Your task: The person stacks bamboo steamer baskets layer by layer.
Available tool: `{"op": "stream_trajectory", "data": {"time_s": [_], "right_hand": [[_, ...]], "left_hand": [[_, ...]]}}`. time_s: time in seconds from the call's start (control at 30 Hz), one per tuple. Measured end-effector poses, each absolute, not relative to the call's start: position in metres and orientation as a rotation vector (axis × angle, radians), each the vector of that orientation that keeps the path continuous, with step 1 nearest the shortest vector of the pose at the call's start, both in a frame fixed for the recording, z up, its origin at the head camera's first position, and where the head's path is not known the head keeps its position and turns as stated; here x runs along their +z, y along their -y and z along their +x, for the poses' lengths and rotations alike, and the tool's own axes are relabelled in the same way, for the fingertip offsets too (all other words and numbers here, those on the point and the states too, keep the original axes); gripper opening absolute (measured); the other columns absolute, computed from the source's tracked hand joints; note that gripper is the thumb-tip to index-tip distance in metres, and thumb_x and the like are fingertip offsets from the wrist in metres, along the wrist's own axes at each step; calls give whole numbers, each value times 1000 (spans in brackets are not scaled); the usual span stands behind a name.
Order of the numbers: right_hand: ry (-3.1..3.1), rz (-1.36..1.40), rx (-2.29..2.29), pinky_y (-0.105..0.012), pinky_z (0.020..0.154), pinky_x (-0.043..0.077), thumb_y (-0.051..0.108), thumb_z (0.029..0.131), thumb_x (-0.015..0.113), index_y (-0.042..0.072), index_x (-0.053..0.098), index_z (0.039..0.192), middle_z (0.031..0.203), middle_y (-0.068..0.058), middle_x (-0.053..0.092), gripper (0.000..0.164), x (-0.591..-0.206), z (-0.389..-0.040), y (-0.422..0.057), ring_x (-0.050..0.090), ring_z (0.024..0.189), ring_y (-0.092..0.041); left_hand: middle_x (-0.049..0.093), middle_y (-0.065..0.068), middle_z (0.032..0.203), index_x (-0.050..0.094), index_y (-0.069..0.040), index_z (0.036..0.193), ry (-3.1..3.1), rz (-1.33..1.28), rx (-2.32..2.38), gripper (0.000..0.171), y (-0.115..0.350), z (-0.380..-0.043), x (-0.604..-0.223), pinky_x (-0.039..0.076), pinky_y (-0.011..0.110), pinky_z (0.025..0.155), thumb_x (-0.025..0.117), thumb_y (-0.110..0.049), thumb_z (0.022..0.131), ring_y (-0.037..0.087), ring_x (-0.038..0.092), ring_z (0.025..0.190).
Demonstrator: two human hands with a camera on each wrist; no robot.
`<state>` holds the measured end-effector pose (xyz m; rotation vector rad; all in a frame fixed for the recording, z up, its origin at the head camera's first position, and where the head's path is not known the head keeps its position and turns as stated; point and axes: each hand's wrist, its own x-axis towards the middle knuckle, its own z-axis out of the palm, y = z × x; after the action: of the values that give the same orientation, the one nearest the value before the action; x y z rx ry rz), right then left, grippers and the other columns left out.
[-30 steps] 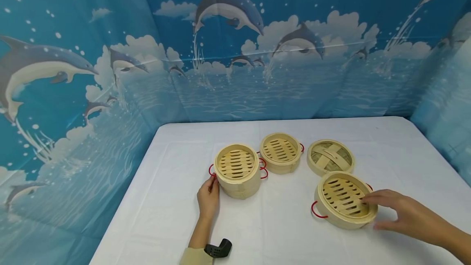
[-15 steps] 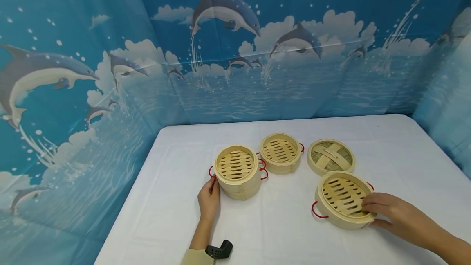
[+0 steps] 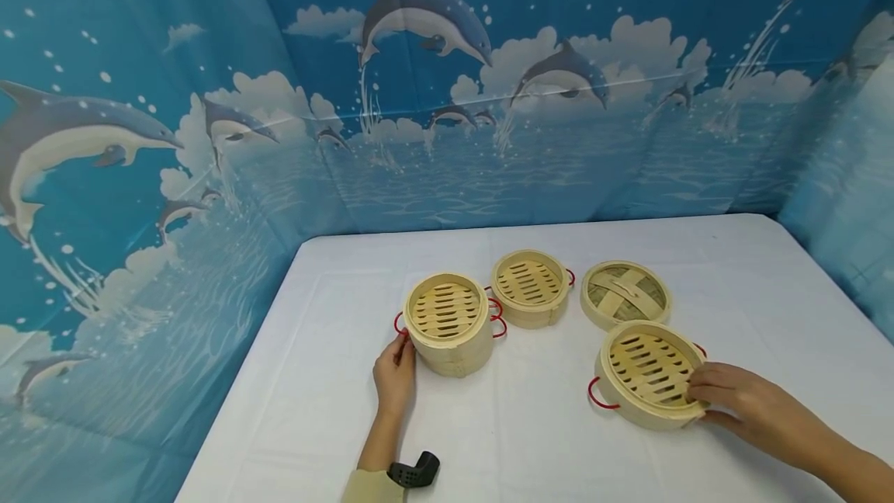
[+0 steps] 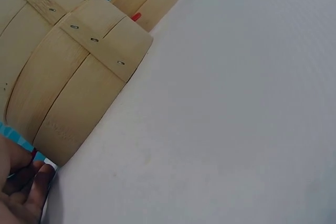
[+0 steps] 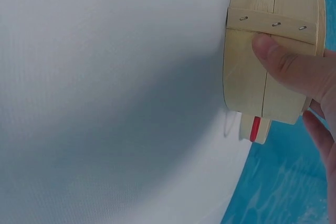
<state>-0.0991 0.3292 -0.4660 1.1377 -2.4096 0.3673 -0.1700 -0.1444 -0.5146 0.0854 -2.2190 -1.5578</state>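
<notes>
Two bamboo steamer baskets stand in a stack (image 3: 448, 352), left of centre in the head view, with red loop handles at the sides. My left hand (image 3: 394, 376) pinches the stack's left red handle low beside the wall; in the left wrist view the fingers (image 4: 39, 182) meet close to the stack's lower edge. At the right, my right hand (image 3: 750, 414) grips the near right rim of a single steamer basket (image 3: 646, 371) with a slatted base. Its thumb (image 5: 281, 59) presses the outer wall below the stapled strip, while the other fingers reach inside over the rim.
Behind the two hands' baskets, another steamer basket (image 3: 531, 282) stands close to the stack. A woven steamer lid (image 3: 625, 293) lies beyond the right basket. The white-covered table (image 3: 545, 441) ends at a dolphin-print curtain (image 3: 447, 169).
My right hand has closed from a looser, spread pose onto the right basket's rim, its thumb now against the wall. The left hand and the stack stay in place.
</notes>
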Motion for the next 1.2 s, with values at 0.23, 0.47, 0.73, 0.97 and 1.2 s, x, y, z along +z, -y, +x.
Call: {"op": "stream_trajectory", "data": {"time_s": [0.23, 0.47, 0.73, 0.97, 1.2], "right_hand": [[2430, 1138, 342, -4, 92, 26, 53, 89, 26, 12, 71, 84, 90, 4, 63, 61, -464, -95, -328, 58, 83, -16], [2366, 1143, 372, -6, 95, 25, 51, 91, 28, 10, 70, 83, 89, 1, 63, 60, -467, -94, -325, 57, 82, -18], [2360, 1128, 333, -6, 94, 26, 51, 92, 28, 10, 70, 83, 87, 2, 63, 59, -467, -91, -324, 59, 80, -17], [2371, 1108, 337, -6, 97, 22, 51, 92, 28, 9, 71, 84, 88, 0, 65, 61, -461, -91, -320, 60, 81, -18], [2401, 1087, 337, -4, 94, 25, 53, 90, 27, 10, 71, 86, 90, 2, 65, 62, -445, -91, -314, 59, 83, -17]], "left_hand": [[54, 26, 119, 54, 15, 117, 2078, 212, -1818, 29, 142, -165, -483, 43, 35, 93, 48, -1, 93, 33, 49, 115], [47, 26, 128, 45, 15, 125, 1826, 197, -2075, 37, 142, -173, -456, 38, 27, 97, 40, -10, 99, 28, 44, 121], [50, 23, 127, 48, 12, 125, 1791, 192, -2153, 35, 140, -186, -463, 42, 21, 91, 45, -8, 97, 25, 46, 120], [46, 23, 131, 48, 8, 127, 1796, 182, -2153, 36, 136, -187, -472, 40, 17, 92, 47, -11, 97, 22, 44, 121], [47, 20, 131, 49, 8, 127, 1791, 184, -2152, 34, 135, -187, -476, 41, 16, 90, 47, -5, 96, 22, 42, 122]]}}
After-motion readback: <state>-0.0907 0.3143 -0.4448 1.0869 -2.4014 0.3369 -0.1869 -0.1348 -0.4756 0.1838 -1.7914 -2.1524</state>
